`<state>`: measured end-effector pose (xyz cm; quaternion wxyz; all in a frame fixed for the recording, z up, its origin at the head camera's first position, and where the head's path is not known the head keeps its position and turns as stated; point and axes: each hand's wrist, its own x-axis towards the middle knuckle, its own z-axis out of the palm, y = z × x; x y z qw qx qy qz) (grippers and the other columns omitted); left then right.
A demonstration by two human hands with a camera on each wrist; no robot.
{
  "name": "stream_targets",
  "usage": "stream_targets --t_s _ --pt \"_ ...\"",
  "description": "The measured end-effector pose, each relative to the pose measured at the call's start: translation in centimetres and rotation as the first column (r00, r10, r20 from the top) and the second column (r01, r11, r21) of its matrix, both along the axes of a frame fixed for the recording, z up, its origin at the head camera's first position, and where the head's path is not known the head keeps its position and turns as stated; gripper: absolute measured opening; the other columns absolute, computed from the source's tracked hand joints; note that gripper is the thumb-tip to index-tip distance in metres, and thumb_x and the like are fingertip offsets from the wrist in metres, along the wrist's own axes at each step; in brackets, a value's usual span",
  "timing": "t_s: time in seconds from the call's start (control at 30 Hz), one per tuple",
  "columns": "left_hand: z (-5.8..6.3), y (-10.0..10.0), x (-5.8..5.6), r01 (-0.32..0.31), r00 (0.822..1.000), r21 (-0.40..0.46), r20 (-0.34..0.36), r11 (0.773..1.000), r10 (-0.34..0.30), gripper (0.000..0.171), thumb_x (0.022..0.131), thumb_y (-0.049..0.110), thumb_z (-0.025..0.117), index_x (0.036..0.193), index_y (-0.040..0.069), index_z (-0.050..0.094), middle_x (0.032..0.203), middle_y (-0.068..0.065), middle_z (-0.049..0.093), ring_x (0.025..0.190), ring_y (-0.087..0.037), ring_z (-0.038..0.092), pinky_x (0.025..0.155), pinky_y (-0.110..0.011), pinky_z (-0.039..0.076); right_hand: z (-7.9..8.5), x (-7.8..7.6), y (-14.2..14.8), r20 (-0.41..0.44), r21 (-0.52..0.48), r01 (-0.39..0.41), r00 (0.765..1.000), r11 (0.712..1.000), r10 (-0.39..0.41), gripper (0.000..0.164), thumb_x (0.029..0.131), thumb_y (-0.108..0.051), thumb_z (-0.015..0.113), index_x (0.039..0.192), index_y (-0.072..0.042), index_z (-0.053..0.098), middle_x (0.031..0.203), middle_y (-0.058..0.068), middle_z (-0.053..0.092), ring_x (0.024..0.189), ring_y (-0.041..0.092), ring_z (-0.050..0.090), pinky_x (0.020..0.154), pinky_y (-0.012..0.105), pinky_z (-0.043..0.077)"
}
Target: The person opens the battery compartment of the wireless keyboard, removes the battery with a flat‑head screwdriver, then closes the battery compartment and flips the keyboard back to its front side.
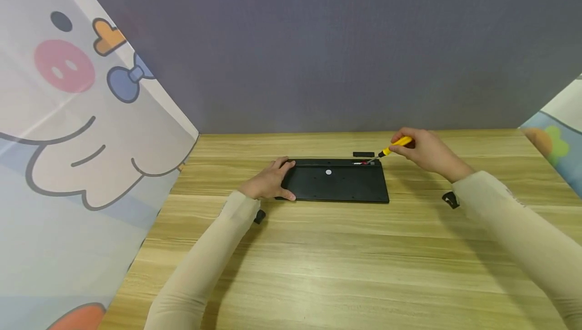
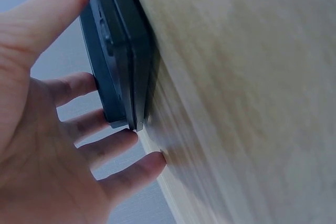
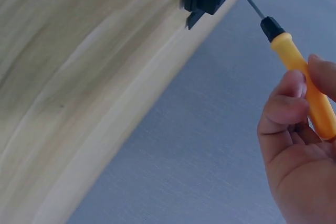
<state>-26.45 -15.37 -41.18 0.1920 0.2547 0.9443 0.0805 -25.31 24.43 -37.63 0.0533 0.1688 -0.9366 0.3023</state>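
A black keyboard (image 1: pixel 336 186) lies face down on the table, a round white sticker (image 1: pixel 328 172) on its underside. My left hand (image 1: pixel 268 181) spans its left end, thumb at the near edge and fingers at the far edge. In the left wrist view the fingers (image 2: pixel 113 145) are spread around the keyboard's corner. My right hand (image 1: pixel 427 150) pinches the yellow handle of a screwdriver (image 3: pixel 294 59) between thumb and fingers. Its metal shaft slants down to the open slot at the keyboard's far right, where a small white-and-red item (image 1: pixel 357 163) shows.
A narrow black cover strip (image 1: pixel 364 154) lies on the wood-grain table (image 1: pixel 318 259) just behind the slot. Small black pieces show beside the left wrist (image 1: pixel 259 216) and the right wrist (image 1: pixel 450 199). A grey panel (image 1: pixel 336 57) stands behind the table, a cartoon-printed sheet (image 1: pixel 68 118) at left.
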Motion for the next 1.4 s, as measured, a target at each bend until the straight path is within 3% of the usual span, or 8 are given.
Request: stream_targets --t_s 0.2,0.33,0.43,0.87,1.23,1.4 --pt "-0.1 0.0 0.0 -0.001 1.0 0.005 0.007 1.0 0.001 0.099 0.078 0.05 0.07 0.153 0.017 0.013 0.157 -0.009 0.001 0.141 -0.031 0.008 0.104 -0.046 0.031 -0.6 -0.1 0.5 0.013 -0.031 0.014 1.0 0.999 -0.013 0.016 0.091 -0.02 0.066 0.096 -0.005 0.064 0.082 0.009 0.06 0.065 0.021 0.05 0.053 0.028 0.041" --pt "-0.1 0.0 0.0 -0.008 1.0 0.009 0.009 1.0 0.007 0.099 0.078 0.049 0.07 0.153 0.017 0.013 0.157 -0.009 0.001 0.141 -0.032 0.008 0.104 -0.047 0.032 -1.6 -0.3 1.2 0.069 -0.043 0.054 0.996 0.998 -0.051 0.024 0.092 -0.027 0.065 0.096 -0.003 0.066 0.076 0.011 0.058 0.058 0.021 0.047 0.048 0.028 0.039" --pt "0.0 0.0 0.0 -0.004 1.0 0.01 0.006 1.0 0.004 0.1 0.078 0.049 0.07 0.153 0.017 0.014 0.156 -0.01 0.001 0.141 -0.032 0.008 0.104 -0.046 0.032 -2.8 -0.5 1.9 0.067 -0.027 0.067 0.996 0.997 -0.065 0.029 0.092 -0.032 0.063 0.098 -0.003 0.067 0.077 0.011 0.059 0.06 0.02 0.047 0.051 0.03 0.039" --pt "0.2 0.3 0.0 -0.019 1.0 -0.02 0.011 1.0 0.019 0.1 0.077 0.05 0.07 0.153 0.018 0.013 0.157 -0.009 0.001 0.141 -0.032 0.008 0.104 -0.045 0.033 -5.1 -0.6 3.3 0.181 0.019 0.032 0.983 0.999 -0.035 0.039 0.099 -0.037 0.049 0.105 0.0 0.063 0.086 0.011 0.059 0.069 0.022 0.045 0.062 0.036 0.038" --pt "0.2 0.2 0.0 -0.021 1.0 -0.032 0.02 0.999 0.021 0.101 0.076 0.05 0.07 0.154 0.02 0.012 0.157 -0.008 0.0 0.141 -0.032 0.006 0.103 -0.046 0.034 -5.4 -1.0 3.5 0.191 0.065 -0.045 0.981 0.997 0.031 0.033 0.101 -0.032 0.047 0.101 -0.002 0.062 0.094 0.015 0.06 0.084 0.03 0.051 0.076 0.048 0.04" --pt "0.2 0.3 0.0 -0.016 1.0 -0.033 0.016 0.999 0.017 0.101 0.077 0.05 0.07 0.154 0.02 0.012 0.157 -0.009 0.0 0.141 -0.032 0.007 0.103 -0.045 0.034 -5.7 -1.1 3.7 0.223 0.078 -0.06 0.974 0.995 0.041 0.034 0.101 -0.034 0.046 0.098 -0.004 0.06 0.091 0.013 0.058 0.084 0.029 0.049 0.076 0.047 0.038"
